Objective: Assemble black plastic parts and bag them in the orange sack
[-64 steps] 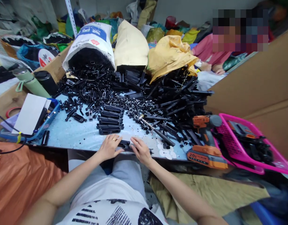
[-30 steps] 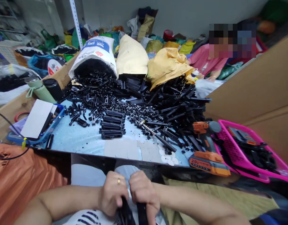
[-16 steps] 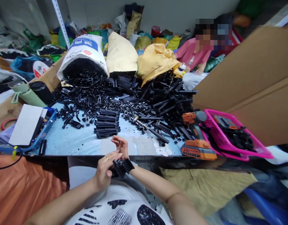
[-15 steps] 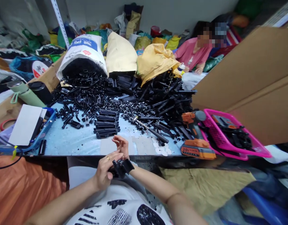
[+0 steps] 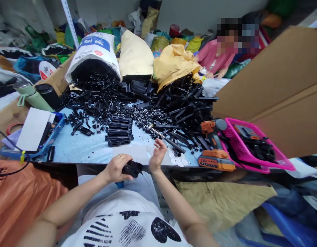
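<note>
My left hand is closed around a dark black piece with a ragged right end, just off the table's front edge. Its exact kind I cannot make out. A ring shows on that hand. To its right my right hand is raised with its fingers apart and nothing in it, its wrist bare. Beyond both hands, a neat row of black plastic arms lies on the blue tabletop. A hammer rests to the right of the row, its head among small screws.
Heaps of black parts spill from sacks at the back. An orange cordless drill stands beside a pink basket at right. A blue tray and bottles are at left. A person in pink sits beyond.
My hands were together, with the black piece against my right wrist. They have parted: the right hand moved right and forward, while the black piece stayed in my left hand.
</note>
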A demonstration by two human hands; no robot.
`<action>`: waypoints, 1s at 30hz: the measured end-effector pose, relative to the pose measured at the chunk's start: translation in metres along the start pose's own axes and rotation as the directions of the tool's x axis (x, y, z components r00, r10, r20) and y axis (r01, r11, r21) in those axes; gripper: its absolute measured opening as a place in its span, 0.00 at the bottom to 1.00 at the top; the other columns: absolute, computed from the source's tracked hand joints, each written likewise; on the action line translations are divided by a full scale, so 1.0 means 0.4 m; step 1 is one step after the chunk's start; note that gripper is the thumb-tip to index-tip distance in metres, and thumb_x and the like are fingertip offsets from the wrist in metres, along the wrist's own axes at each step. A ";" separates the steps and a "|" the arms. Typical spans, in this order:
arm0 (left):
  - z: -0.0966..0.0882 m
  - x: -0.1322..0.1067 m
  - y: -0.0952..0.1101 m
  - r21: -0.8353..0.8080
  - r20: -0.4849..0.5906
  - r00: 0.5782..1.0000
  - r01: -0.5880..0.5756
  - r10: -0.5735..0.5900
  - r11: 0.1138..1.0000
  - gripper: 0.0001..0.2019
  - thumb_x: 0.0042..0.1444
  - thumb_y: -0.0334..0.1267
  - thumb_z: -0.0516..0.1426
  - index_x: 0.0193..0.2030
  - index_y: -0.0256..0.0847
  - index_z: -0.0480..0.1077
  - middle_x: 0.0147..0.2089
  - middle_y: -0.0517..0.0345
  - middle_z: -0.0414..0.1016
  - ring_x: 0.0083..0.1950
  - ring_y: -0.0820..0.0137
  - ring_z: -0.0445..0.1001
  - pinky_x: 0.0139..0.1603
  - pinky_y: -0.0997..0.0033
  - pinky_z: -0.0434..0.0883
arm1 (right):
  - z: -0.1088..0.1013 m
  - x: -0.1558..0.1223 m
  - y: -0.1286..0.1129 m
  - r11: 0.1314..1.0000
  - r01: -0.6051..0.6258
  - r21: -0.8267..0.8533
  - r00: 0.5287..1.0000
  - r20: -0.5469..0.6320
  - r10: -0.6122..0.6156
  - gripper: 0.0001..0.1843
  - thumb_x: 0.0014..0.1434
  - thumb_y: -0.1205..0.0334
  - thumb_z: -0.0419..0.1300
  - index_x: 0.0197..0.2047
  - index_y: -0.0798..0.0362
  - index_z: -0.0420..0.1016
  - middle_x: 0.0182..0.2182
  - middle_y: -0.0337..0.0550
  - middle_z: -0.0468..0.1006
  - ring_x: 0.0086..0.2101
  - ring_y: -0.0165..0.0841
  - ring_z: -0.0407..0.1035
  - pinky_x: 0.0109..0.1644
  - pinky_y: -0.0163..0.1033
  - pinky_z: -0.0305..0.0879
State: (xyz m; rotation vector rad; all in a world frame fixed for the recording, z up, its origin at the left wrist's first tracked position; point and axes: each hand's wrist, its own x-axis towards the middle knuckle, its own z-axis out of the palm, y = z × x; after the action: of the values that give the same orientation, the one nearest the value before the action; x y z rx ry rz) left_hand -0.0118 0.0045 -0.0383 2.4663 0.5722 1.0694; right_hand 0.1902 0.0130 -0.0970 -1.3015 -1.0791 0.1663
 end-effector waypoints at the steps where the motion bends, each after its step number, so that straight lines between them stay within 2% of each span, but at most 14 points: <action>1: -0.018 -0.006 -0.009 0.044 0.016 1.000 -0.025 0.024 0.999 0.35 0.54 0.68 0.41 0.40 0.34 0.67 0.29 0.50 0.70 0.31 0.66 0.71 0.34 0.67 0.69 | -0.036 0.025 0.009 0.999 0.007 -0.041 1.000 -0.010 -0.007 0.22 0.64 0.52 0.40 0.56 0.53 0.54 0.52 0.57 0.61 0.51 0.41 0.62 0.52 0.52 0.62; 4: -0.037 -0.018 -0.038 0.219 0.091 0.995 -0.050 0.030 0.975 0.36 0.51 0.70 0.42 0.35 0.35 0.68 0.25 0.53 0.67 0.27 0.68 0.69 0.30 0.69 0.68 | -0.129 0.078 0.043 0.990 0.030 -0.137 0.999 -0.029 -0.034 0.19 0.64 0.54 0.45 0.55 0.54 0.57 0.51 0.55 0.63 0.48 0.39 0.64 0.51 0.50 0.63; 6: -0.014 -0.016 -0.062 0.379 0.133 0.989 0.004 -0.059 0.925 0.36 0.50 0.70 0.45 0.38 0.33 0.70 0.31 0.48 0.71 0.34 0.64 0.72 0.36 0.65 0.70 | -0.163 0.085 0.066 0.977 0.059 -0.205 0.998 -0.016 -0.063 0.19 0.64 0.55 0.47 0.54 0.54 0.60 0.50 0.55 0.65 0.47 0.39 0.65 0.50 0.49 0.64; 8: 0.026 -0.011 -0.088 0.533 0.134 0.972 0.095 -0.195 0.841 0.34 0.53 0.64 0.49 0.48 0.31 0.69 0.42 0.40 0.73 0.47 0.57 0.72 0.47 0.58 0.69 | -0.176 0.072 0.087 0.953 0.104 -0.284 0.994 0.048 -0.095 0.18 0.63 0.54 0.48 0.52 0.55 0.63 0.47 0.54 0.68 0.46 0.40 0.65 0.49 0.49 0.64; 10: 0.063 -0.011 -0.107 0.629 0.111 0.948 0.165 -0.298 0.759 0.31 0.56 0.57 0.52 0.57 0.32 0.64 0.56 0.35 0.67 0.60 0.52 0.63 0.58 0.50 0.61 | -0.176 0.050 0.107 0.920 0.175 -0.352 0.978 0.168 -0.122 0.17 0.63 0.53 0.50 0.49 0.56 0.65 0.44 0.53 0.70 0.46 0.41 0.65 0.49 0.50 0.64; 12: 0.081 -0.019 -0.117 0.667 0.107 0.938 0.177 -0.328 0.723 0.31 0.57 0.53 0.53 0.63 0.37 0.58 0.66 0.37 0.54 0.68 0.52 0.50 0.64 0.45 0.51 | -0.176 0.032 0.126 0.882 0.273 -0.385 0.942 0.292 -0.164 0.17 0.62 0.54 0.52 0.48 0.56 0.66 0.44 0.53 0.71 0.47 0.41 0.65 0.51 0.51 0.63; 14: 0.076 -0.034 -0.119 0.677 0.104 0.935 0.182 -0.338 0.713 0.31 0.58 0.51 0.53 0.65 0.40 0.54 0.70 0.41 0.45 0.71 0.53 0.41 0.66 0.43 0.45 | -0.179 0.030 0.144 0.839 0.353 -0.415 0.912 0.352 -0.210 0.16 0.62 0.54 0.52 0.48 0.56 0.67 0.45 0.54 0.71 0.48 0.41 0.64 0.53 0.51 0.61; 17: 0.040 -0.065 -0.127 0.679 0.050 0.913 0.266 -0.405 0.684 0.32 0.60 0.52 0.50 0.67 0.39 0.51 0.71 0.41 0.41 0.71 0.53 0.37 0.66 0.43 0.43 | -0.182 0.047 0.168 0.768 0.388 -0.509 0.912 0.329 -0.243 0.18 0.63 0.54 0.50 0.49 0.57 0.67 0.47 0.56 0.70 0.49 0.43 0.63 0.53 0.52 0.60; 22: -0.026 -0.136 -0.182 0.659 -0.153 0.803 0.518 -0.576 0.546 0.33 0.62 0.55 0.44 0.67 0.36 0.50 0.70 0.39 0.41 0.71 0.51 0.36 0.65 0.41 0.45 | -0.174 0.059 0.196 0.680 0.365 -0.635 0.929 0.301 -0.217 0.23 0.63 0.50 0.48 0.53 0.60 0.65 0.51 0.60 0.68 0.50 0.44 0.62 0.51 0.51 0.60; 25: -0.045 -0.181 -0.234 0.643 -0.267 0.736 0.617 -0.622 0.454 0.33 0.62 0.55 0.43 0.67 0.35 0.51 0.71 0.39 0.38 0.71 0.51 0.33 0.65 0.41 0.44 | -0.172 0.038 0.196 0.645 0.407 -0.647 0.913 0.309 -0.267 0.22 0.64 0.51 0.48 0.52 0.58 0.66 0.51 0.58 0.68 0.50 0.44 0.62 0.53 0.52 0.59; 27: -0.046 -0.203 -0.268 0.606 -0.320 0.662 0.693 -0.677 0.391 0.33 0.61 0.54 0.43 0.67 0.33 0.51 0.71 0.38 0.40 0.71 0.50 0.34 0.66 0.42 0.43 | -0.172 0.023 0.192 0.637 0.425 -0.643 0.905 0.302 -0.300 0.21 0.64 0.51 0.48 0.51 0.57 0.67 0.50 0.57 0.69 0.49 0.44 0.62 0.52 0.52 0.59; 29: -0.040 -0.214 -0.293 0.554 -0.362 0.576 0.765 -0.733 0.328 0.34 0.61 0.54 0.43 0.66 0.30 0.52 0.70 0.36 0.43 0.71 0.50 0.37 0.66 0.42 0.44 | -0.172 0.013 0.186 0.649 0.403 -0.645 0.914 0.253 -0.316 0.21 0.64 0.51 0.47 0.51 0.56 0.67 0.49 0.57 0.70 0.48 0.44 0.63 0.50 0.52 0.60; 30: -0.037 -0.217 -0.301 0.535 -0.377 0.546 0.788 -0.749 0.305 0.35 0.61 0.55 0.43 0.65 0.28 0.53 0.69 0.35 0.44 0.71 0.50 0.37 0.66 0.43 0.45 | -0.172 0.010 0.184 0.657 0.388 -0.646 0.920 0.225 -0.322 0.20 0.64 0.51 0.47 0.51 0.57 0.67 0.48 0.57 0.70 0.47 0.44 0.64 0.49 0.51 0.61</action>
State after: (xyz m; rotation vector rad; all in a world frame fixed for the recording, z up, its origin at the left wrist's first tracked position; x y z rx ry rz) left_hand -0.1025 0.0644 -0.1402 2.0709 2.2296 0.5209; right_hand 0.2747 -0.0078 -0.1477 -1.7024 -1.5362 -0.5356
